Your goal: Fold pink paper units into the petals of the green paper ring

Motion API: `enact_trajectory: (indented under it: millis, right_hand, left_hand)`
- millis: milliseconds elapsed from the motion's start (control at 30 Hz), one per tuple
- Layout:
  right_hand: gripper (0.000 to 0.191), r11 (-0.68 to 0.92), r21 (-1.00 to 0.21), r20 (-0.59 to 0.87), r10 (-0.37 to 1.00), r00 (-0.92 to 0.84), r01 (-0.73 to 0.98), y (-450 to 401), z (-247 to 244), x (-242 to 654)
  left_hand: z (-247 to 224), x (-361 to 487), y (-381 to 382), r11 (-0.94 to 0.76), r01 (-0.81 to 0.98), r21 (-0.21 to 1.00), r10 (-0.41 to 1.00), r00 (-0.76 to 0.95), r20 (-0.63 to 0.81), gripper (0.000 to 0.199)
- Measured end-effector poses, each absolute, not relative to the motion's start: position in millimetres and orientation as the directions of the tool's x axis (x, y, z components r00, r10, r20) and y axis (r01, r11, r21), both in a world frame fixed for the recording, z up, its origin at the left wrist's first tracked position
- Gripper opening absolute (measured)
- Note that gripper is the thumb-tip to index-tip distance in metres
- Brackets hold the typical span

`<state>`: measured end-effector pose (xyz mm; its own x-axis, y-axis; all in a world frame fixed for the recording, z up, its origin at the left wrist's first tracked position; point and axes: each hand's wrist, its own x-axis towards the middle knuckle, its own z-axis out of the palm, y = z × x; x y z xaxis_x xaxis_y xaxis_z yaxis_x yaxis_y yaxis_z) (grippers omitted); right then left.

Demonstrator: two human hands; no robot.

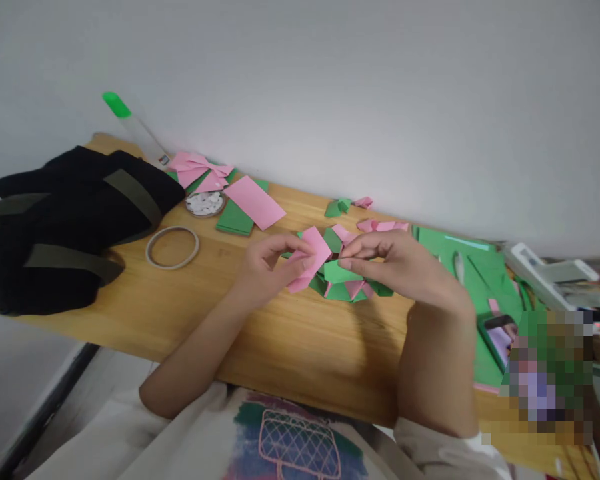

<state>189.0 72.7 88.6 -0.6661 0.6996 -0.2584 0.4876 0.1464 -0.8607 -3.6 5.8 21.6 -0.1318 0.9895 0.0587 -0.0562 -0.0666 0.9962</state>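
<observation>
- A plain pale wall (330, 100) rises behind a wooden table (300, 347).
- Over the middle of the table, the left hand (275, 267) has thumb and fingers pinched together on a pink paper piece (311, 256).
- Just to its right, the right hand (395, 263) pinches a green paper piece (341, 271) between thumb and fingers.
- Below and around both lie folded pink and green pieces (344, 292), partly hidden by the hands; whether they are joined, I cannot tell.
- Just beyond the right hand are pink folds (387, 226); farther, near the wall, a small green fold (337, 208) sits beside a small pink one (364, 203).
- To the left, a pink sheet (255, 202) lies across green paper (235, 220), next to a round dish of white bits (205, 203) and a ring (171, 267).
- At far left are more paper pieces (195, 167) and a black bag (70, 193).
- On the right, a phone (503, 337) rests on a green sheet (480, 283), near a white device (543, 273).
</observation>
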Motion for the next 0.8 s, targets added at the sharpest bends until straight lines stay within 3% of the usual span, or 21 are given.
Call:
enact_trajectory:
  millis: [133, 333, 433, 533, 667, 800]
  right_hand:
    - [0.018, 0.136, -0.858, -0.278, 0.688, -0.67, 0.495, 69.1, 92.0, 187.7]
    - [0.018, 0.157, -0.843, -0.287, 0.679, -0.676, 0.515, 67.4, 93.7, 187.7]
    - [0.013, 0.228, -0.827, -0.269, 0.643, -0.717, 0.514, 66.2, 97.0, 192.8]
    - [0.011, 0.4, -0.765, -0.253, 0.535, -0.806, 0.505, 62.7, 102.8, 200.6]
    - [0.021, 0.57, -0.693, -0.203, 0.435, -0.877, 0.442, 56.9, 108.0, 207.5]
    - [0.021, 0.583, -0.677, -0.183, 0.456, -0.871, 0.449, 54.2, 110.1, 210.6]
  left_hand:
    - [21.8, -0.5, 4.2, -0.036, -0.161, 0.986, 0.989, -0.149, 0.012, 0.017]
    - [24.3, -0.5, 2.7, -0.049, -0.155, 0.987, 0.989, -0.145, 0.026, 0.016]
    - [23.2, -0.9, 4.0, -0.051, -0.145, 0.988, 0.978, -0.206, 0.02, 0.017]
    - [21.3, -5.2, 8.3, -0.061, -0.169, 0.984, 0.948, -0.317, 0.004, 0.018]
    - [18.8, -21.2, 13.3, -0.06, -0.09, 0.994, 0.91, -0.415, 0.017, 0.016]
    - [7.6, -43.3, 6.4, 0.068, 0.09, 0.994, 0.952, -0.303, -0.038, 0.024]
